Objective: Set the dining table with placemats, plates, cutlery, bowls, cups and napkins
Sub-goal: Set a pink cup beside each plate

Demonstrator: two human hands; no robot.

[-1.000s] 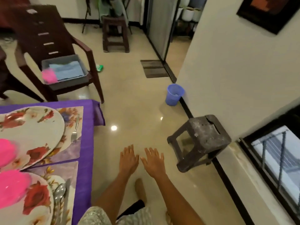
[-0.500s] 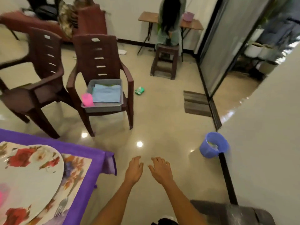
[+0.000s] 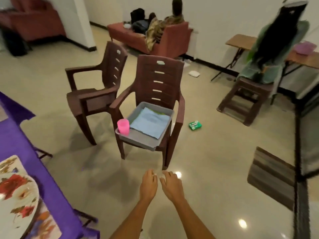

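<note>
Both hands are stretched forward over the floor, side by side and almost touching. The left hand (image 3: 148,184) and the right hand (image 3: 170,186) have relaxed, nearly straight fingers (image 3: 150,173), and they hold nothing. I judge that they are kept free because the person is going to fetch more things for the table.

The things in question lie in a grey tray (image 3: 138,140), which stands on the seat of the nearer brown plastic chair (image 3: 159,78), well ahead of the hands. A pink cup (image 3: 123,126) stands upright in the near left corner of the tray. Beside it lies a flat pile of light blue folded cloths (image 3: 150,122), probably the napkins; a green edge shows at the far side of the pile. The tray seems to serve as a supply place, so the chair holds it at a comfortable height close to the table.

At the left edge of the view is the tabletop under a purple tablecloth (image 3: 25,152). On it lies a floral plate (image 3: 17,195) on a floral placemat (image 3: 46,225), so this place is already partly set. The cutlery is not clearly visible here.

A second brown chair (image 3: 96,95) stands to the left of the first one, and a small green packet (image 3: 195,125) lies on the floor to the right of it.
</note>
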